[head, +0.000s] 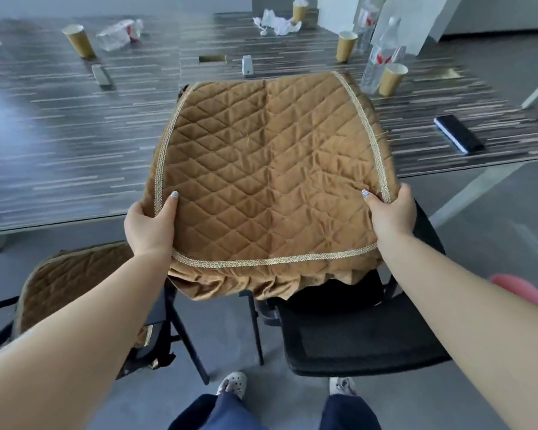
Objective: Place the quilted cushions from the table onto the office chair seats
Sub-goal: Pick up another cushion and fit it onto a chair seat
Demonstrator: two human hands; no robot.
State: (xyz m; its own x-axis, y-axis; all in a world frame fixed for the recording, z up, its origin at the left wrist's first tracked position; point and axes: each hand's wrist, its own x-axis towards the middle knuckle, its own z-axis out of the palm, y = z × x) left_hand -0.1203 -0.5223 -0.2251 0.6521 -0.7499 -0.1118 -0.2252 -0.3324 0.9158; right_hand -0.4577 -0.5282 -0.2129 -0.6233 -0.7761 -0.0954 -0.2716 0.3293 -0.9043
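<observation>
Two hands carry one brown quilted cushion (271, 169) in the air, between the striped surface (75, 135) and the black chair seat (354, 330) below. Left hand (151, 226) pinches the near-left corner, thumb on top, fingers curled under & out of sight. Right hand (392, 212) does the same at the near-right edge. Both are closed on the fabric, w/ a wide spread, prob. to keep the floppy pad stretched flat so it drops square onto the seat.

Cushion sits quilted face up, tilted a bit, far edge higher and over the surface edge, near edge w/ the ruffled skirt hanging down toward the person. Long axis: hard to call, roughly square; its centre seam runs away from the person.

A second cushion (72, 280) already lies on the chair at left. Cups and bottles are well apart, further back.
</observation>
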